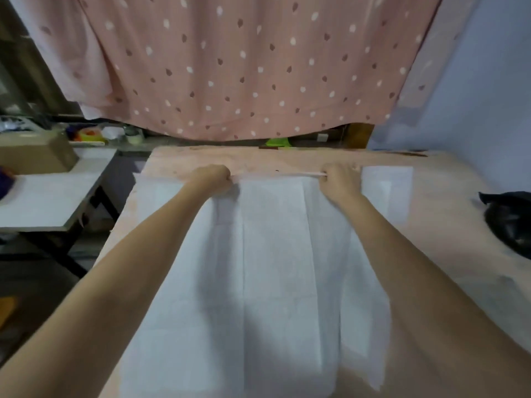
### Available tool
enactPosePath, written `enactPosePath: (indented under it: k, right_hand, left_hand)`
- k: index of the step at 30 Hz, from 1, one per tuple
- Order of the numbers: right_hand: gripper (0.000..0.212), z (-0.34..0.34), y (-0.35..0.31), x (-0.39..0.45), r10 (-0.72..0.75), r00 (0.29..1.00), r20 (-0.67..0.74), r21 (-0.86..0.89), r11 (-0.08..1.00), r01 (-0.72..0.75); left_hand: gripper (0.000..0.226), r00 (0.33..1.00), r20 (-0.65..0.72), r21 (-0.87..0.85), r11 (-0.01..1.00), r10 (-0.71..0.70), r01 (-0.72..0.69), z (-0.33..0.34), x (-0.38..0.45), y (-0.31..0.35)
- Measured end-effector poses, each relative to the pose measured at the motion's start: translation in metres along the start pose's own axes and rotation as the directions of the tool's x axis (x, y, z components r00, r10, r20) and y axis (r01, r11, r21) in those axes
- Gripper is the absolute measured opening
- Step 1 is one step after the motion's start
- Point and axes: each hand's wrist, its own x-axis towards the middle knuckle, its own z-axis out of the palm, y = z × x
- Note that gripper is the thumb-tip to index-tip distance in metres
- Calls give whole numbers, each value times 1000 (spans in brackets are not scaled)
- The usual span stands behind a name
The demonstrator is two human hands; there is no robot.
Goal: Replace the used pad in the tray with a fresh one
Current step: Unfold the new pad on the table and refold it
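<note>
Pink table under a spread white pad and black bag

Place: a lived-in room of a home.
Backdrop: pink fabric curtain dotted white and brown, hung as a screen.
Furniture: pale pink worktable; white side table bearing a brown cardboard box.
Clutter: small household items on a far shelf, blurred.

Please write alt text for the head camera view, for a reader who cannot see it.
Both hands, left and right, pinch the far edge of a white pad spread over a pinkish table. A spotted pink curtain hangs behind.
</note>
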Motion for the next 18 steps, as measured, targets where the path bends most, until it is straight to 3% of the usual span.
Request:
enactPosePath:
  k: [4,8,13,18]
  right_hand:
    - [24,66,8,6,-45,977,208,-114,991,70]
    - [27,119,15,9,-37,938,344,-178,978,104]
    - [32,162,24,10,-62,940,336,-125,986,110]
    - [43,184,8,-45,56,958,281,41,997,-70]
  left_hand:
    - [28,991,135,60,998,11,-19,63,23,-11]
    - [26,988,152,73,997,18,-30,116,41,-13]
    - [42,999,46,-1,1000,0,0,161,46,-18]
    - [58,992,24,-99,988,122,-119,206,-25,6]
